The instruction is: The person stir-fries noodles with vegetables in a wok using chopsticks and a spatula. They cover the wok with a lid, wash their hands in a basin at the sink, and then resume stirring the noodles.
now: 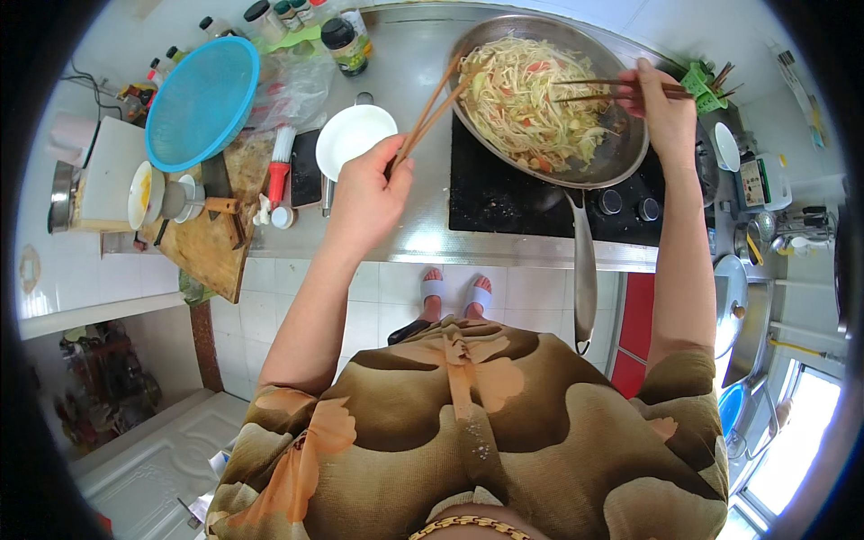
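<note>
My left hand (372,196) grips a pair of wooden chopsticks (432,108), whose tips reach the left side of the food. Another pair of dark chopsticks (590,90) is in my right hand (658,111), with the tips in the right part of the food. Noodles with shredded cabbage and bits of red vegetable (526,101) fill much of a steel frying pan (614,158). The pan sits over a black glass cooktop (493,196), its long metal handle (584,277) pointing toward my body.
Left of the cooktop are a white bowl (351,138), a red-handled basting brush (278,172), a lidded jar (343,46) and a blue plastic basket (202,104). A cleaver (217,185) lies on a wooden cutting board (196,250). A pot lid (731,307) is at right.
</note>
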A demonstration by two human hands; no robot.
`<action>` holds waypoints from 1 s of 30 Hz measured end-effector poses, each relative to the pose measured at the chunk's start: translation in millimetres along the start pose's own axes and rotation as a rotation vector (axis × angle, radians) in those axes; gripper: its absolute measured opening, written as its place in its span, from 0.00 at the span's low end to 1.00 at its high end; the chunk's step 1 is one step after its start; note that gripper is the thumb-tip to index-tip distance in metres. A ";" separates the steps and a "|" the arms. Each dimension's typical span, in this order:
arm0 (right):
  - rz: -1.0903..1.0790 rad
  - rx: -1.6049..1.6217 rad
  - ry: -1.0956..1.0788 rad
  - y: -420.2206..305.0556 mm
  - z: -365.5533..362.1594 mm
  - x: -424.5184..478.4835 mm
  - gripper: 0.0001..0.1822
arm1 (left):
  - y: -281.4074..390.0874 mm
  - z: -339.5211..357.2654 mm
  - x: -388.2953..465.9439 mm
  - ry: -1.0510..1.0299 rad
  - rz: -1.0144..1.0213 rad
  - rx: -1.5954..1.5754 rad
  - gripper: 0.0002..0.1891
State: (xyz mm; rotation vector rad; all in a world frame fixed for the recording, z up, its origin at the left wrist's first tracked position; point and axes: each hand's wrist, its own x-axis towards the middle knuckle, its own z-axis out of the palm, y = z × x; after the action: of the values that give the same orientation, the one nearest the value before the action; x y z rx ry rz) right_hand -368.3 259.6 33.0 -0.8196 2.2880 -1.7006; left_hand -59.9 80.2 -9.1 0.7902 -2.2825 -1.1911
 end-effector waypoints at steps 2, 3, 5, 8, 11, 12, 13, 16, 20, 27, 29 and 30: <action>-0.037 -0.037 -0.101 -18.9 29.4 -8.7 0.18 | 6.0 -0.8 1.8 -0.043 -0.092 0.006 0.14; -0.037 -0.073 -0.242 -26.3 49.0 -15.9 0.18 | 7.9 1.0 2.4 -0.046 -0.080 -0.008 0.14; -0.246 -0.199 -0.326 -12.0 86.4 -15.4 0.16 | 10.2 2.2 3.7 -0.044 -0.062 -0.019 0.14; -0.066 -0.388 -0.233 -0.3 68.3 7.3 0.18 | 12.0 0.9 3.8 -0.084 -0.057 -0.017 0.14; 0.057 -0.356 -0.197 -0.7 15.0 17.7 0.18 | 0.9 -2.9 -0.8 -0.029 -0.057 -0.018 0.14; 0.047 -0.241 -0.176 -0.9 -5.8 23.3 0.18 | 3.0 -5.8 -2.4 -0.050 -0.096 0.007 0.14; 0.030 -0.137 -0.149 -3.5 -21.0 29.3 0.19 | 8.7 -7.5 -1.2 -0.068 -0.127 0.021 0.14; -0.013 -0.227 0.087 5.9 -26.4 54.6 0.19 | 6.9 -4.2 0.0 -0.062 -0.099 -0.025 0.14; -0.034 -0.203 -0.076 64.0 1.2 77.7 0.18 | 7.8 -2.2 2.1 -0.102 -0.079 0.000 0.14; -0.040 -0.143 -0.201 5.1 10.5 59.8 0.18 | -5.4 2.7 1.2 -0.009 -0.030 -0.017 0.15; -0.067 -0.037 -0.098 19.8 18.5 75.1 0.17 | -5.7 -0.7 3.5 -0.024 -0.051 -0.030 0.15; -0.110 -0.056 -0.058 29.7 32.7 81.0 0.16 | -6.5 -2.0 0.5 -0.011 -0.053 -0.045 0.15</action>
State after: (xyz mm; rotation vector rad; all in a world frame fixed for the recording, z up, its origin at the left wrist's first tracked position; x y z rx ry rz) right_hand -430.7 195.8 9.3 -1.0107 2.3000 -1.6399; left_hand -57.2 75.7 -13.5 0.8345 -2.2484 -1.2690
